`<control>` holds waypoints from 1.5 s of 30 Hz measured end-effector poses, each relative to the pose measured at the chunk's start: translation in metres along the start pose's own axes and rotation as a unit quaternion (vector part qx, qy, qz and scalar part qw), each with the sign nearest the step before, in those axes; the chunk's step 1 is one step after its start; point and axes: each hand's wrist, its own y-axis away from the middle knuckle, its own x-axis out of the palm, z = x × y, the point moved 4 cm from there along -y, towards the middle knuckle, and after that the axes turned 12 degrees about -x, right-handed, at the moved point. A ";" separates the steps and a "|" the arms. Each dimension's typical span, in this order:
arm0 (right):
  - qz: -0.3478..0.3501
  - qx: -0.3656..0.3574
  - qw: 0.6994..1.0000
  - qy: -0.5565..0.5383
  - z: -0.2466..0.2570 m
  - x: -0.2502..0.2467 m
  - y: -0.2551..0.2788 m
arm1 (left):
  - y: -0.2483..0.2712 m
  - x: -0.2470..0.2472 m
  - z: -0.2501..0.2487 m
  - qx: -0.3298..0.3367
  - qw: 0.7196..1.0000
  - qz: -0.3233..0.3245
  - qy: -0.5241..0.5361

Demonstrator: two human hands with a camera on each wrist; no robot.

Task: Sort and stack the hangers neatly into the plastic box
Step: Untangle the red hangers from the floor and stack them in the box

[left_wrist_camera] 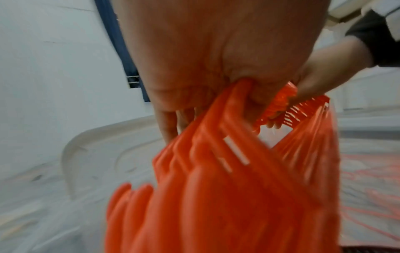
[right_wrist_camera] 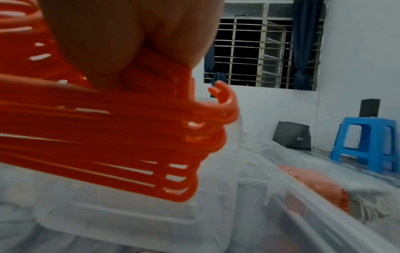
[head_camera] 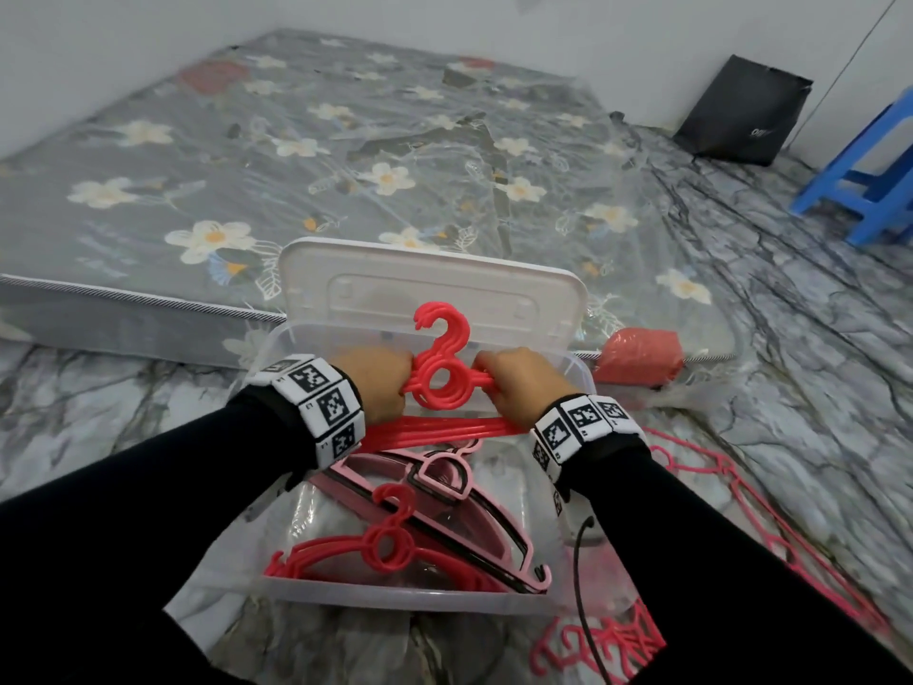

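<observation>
Both hands hold a bunch of red hangers [head_camera: 441, 375] over the far end of the box [head_camera: 415, 599]. The left hand [head_camera: 378, 383] and right hand [head_camera: 523, 383] have fingers wrapped tight around it. More hangers [head_camera: 395, 546] lie inside, maybe loosely stacked.

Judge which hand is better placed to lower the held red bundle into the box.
Neither alone: the left hand and right hand grip opposite sides of the red hanger bundle over the open plastic box, so lowering with both looks steadiest.
</observation>
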 end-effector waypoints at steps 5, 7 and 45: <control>0.049 0.024 0.998 0.002 0.005 0.016 -0.001 | -0.011 0.023 -0.020 0.021 0.998 0.010 -0.065; 0.043 0.057 0.997 -0.025 -0.003 0.017 0.001 | -0.019 0.027 -0.024 0.019 0.999 0.013 -0.047; 0.099 0.343 0.905 -0.232 -0.094 0.148 0.035 | -0.113 0.170 -0.025 -0.259 0.876 0.143 0.381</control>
